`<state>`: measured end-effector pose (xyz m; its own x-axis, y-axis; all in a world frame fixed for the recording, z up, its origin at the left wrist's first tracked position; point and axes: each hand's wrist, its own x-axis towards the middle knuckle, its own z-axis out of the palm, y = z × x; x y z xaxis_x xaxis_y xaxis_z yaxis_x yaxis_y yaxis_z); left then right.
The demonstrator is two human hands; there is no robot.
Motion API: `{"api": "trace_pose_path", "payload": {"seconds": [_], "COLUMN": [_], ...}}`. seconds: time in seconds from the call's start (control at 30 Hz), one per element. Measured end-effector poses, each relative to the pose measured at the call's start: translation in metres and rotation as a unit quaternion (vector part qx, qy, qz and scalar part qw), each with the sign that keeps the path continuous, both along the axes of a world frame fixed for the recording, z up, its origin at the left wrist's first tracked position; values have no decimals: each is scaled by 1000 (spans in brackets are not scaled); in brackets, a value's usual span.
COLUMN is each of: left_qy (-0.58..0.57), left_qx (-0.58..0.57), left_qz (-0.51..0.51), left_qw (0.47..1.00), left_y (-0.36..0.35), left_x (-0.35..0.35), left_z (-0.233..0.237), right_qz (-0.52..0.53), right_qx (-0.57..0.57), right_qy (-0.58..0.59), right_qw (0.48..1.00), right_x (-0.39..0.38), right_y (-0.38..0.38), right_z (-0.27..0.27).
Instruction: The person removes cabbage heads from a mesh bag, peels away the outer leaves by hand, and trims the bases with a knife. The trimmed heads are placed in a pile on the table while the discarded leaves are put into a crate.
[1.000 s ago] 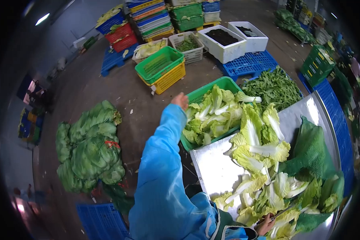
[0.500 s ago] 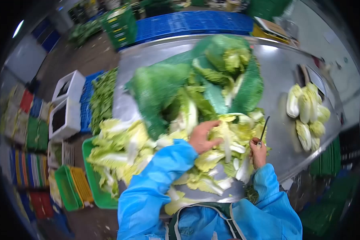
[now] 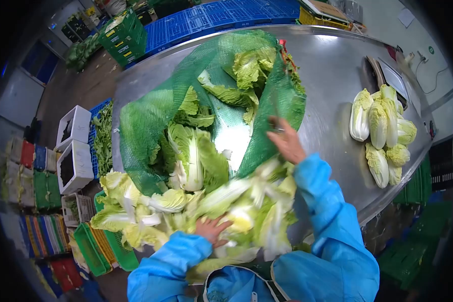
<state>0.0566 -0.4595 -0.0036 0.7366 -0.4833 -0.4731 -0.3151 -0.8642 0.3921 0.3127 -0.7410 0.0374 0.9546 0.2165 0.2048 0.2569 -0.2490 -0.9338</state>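
My left hand [image 3: 213, 230] lies with spread fingers on loose napa cabbage leaves [image 3: 158, 221] near the table's front edge. My right hand [image 3: 288, 143] is raised at the right side of a green mesh bag [image 3: 146, 121], closed on a small knife [image 3: 279, 129] whose blade is smeared by motion. In the bag's opening lie a napa cabbage [image 3: 189, 158] and, farther back, another leafy head [image 3: 249, 75]. Between my hands, pale leaves [image 3: 267, 201] are blurred.
Several trimmed napa cabbages [image 3: 385, 118] are piled on the right of the metal table [image 3: 327, 65]. A green crate [image 3: 121, 249] stands by the front left edge. White foam boxes [image 3: 75, 166] are at the left, and blue pallets [image 3: 211, 17] lie beyond the table.
My right hand has moved up and forward with the knife, toward the bag. My left hand has come back toward me and left. Leaves in front of me have shifted, and the view has turned slightly.
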Motion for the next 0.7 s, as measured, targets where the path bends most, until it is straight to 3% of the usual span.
{"api": "trace_pose_path", "payload": {"seconds": [0.07,0.13,0.2,0.27,0.3,0.33,0.37,0.4,0.43,0.47,0.53,0.6,0.63,0.7], "left_qy": [8,52,94,5,-15,59,66,-37,-27,-18,-262,-394,-310,-181], "left_qx": [52,91,152,231,242,292,299,281,318,353,301,29,-142,-264], "left_qz": [17,75,95,77,76,93,112,102,145,186,297,315,406,401], "left_qw": [998,992,979,970,967,950,945,954,936,917,868,863,848,858], "left_y": [36,76,129,186,223,253,274,302,316,329,278,218,173,110], "left_x": [-28,-50,-68,-86,-94,-91,-85,-88,-80,-66,-15,30,54,96], "left_z": [0,4,-1,-7,-13,-17,-9,-14,-11,-6,51,75,73,73], "right_qz": [73,73,9,-37,-44,-34,-61,-87,-116,-124,-148,-30,25,70], "right_qx": [29,30,-79,-128,-148,-97,-152,-156,-164,-124,-41,60,112,174], "right_qy": [-36,27,32,142,23,-10,17,63,110,64,-28,81,161,268], "right_qw": [996,996,996,981,988,995,986,982,974,982,988,994,980,945], "right_x": [27,54,65,55,47,43,26,21,19,14,10,0,2,13], "right_y": [43,69,61,37,20,4,0,-9,-14,-10,-1,48,80,143], "right_z": [0,-20,-36,-29,-38,-51,-16,-5,-1,0,3,15,14,-12]}}
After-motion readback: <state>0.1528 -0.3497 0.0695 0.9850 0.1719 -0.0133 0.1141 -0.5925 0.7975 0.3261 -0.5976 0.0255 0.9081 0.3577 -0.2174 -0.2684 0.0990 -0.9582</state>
